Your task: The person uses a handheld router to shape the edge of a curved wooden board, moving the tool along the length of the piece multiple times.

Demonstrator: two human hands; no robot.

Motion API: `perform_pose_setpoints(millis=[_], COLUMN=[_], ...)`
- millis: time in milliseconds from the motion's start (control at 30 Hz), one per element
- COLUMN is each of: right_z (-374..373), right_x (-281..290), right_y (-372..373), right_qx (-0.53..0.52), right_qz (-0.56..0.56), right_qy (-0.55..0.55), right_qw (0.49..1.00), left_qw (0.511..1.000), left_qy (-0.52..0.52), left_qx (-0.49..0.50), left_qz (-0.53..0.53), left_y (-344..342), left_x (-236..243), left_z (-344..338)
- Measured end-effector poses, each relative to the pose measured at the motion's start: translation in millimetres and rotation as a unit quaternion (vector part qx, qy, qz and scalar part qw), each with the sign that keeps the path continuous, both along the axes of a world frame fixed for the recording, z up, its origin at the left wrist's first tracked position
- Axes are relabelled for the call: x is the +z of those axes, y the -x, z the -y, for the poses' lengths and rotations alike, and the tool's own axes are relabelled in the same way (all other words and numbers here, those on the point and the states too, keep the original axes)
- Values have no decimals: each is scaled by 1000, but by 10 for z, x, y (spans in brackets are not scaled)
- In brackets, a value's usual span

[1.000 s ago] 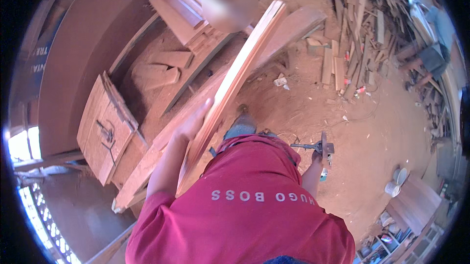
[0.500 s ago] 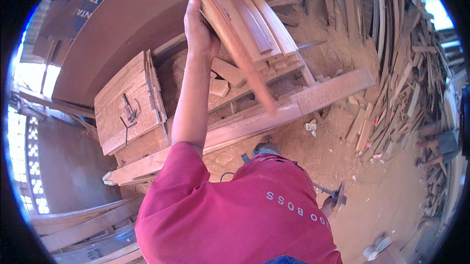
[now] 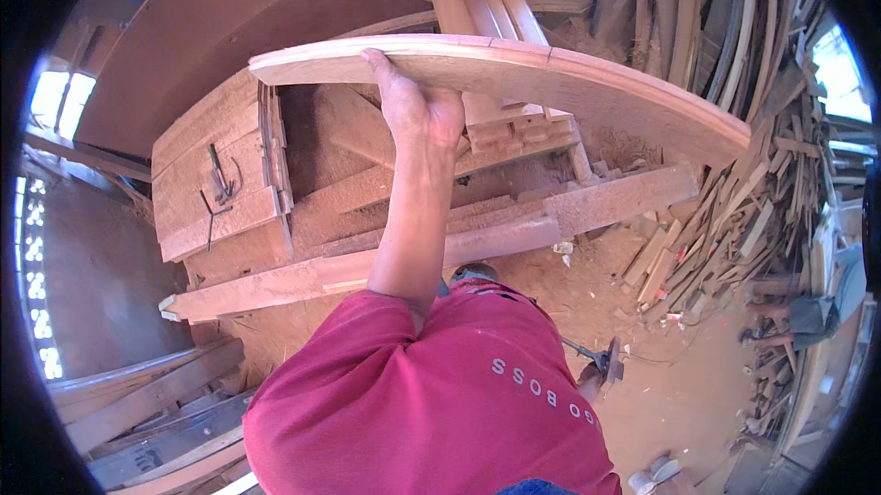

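Observation:
My left hand [image 3: 422, 110] is closed around a long, slightly bowed wooden board [image 3: 569, 82], thumb on its near edge. The board is raised crosswise above the workbench, and its right end reaches out over the scrap wood. Low at my right side, my right hand [image 3: 588, 385] is partly hidden by my red shirt. It grips a dark hand-held tool [image 3: 604, 360] with a flat brownish plate; its exact kind is too small to tell. Below the board, a long beam [image 3: 440, 252] runs along the bench's near side.
Stacked planks [image 3: 523, 133] lie behind the board. On the left, a panel stack [image 3: 206, 169] carries a small dark tool [image 3: 218, 178]. Scrap wood [image 3: 716, 238] is heaped at right, near what looks like another person [image 3: 812, 321]. More boards [image 3: 156, 412] lie at lower left.
The board has swung from a steep slant to lying crosswise, its broad face now showing. My left hand has moved right and slightly down with it. The right hand still holds the dark tool.

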State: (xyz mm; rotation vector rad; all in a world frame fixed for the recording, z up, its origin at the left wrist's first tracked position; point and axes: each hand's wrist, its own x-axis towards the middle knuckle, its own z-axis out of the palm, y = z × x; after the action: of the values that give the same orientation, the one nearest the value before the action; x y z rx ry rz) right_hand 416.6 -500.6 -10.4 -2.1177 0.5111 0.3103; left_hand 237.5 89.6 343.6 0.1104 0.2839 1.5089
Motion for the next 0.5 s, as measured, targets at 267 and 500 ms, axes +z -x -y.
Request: perform_pose_setpoints(millis=[267,500], right_z=[-14,68], right_x=[108,-219], right_y=[34,-218], right_qx=[167,31], right_qz=[55,75], right_qy=[-258,-204], right_qw=[950,976], left_qw=[993,980], left_qy=[78,175], left_qx=[-78,-99], left_qz=[48,2], left_y=[290,362], left_x=[-524,-333], left_z=[-190,74])
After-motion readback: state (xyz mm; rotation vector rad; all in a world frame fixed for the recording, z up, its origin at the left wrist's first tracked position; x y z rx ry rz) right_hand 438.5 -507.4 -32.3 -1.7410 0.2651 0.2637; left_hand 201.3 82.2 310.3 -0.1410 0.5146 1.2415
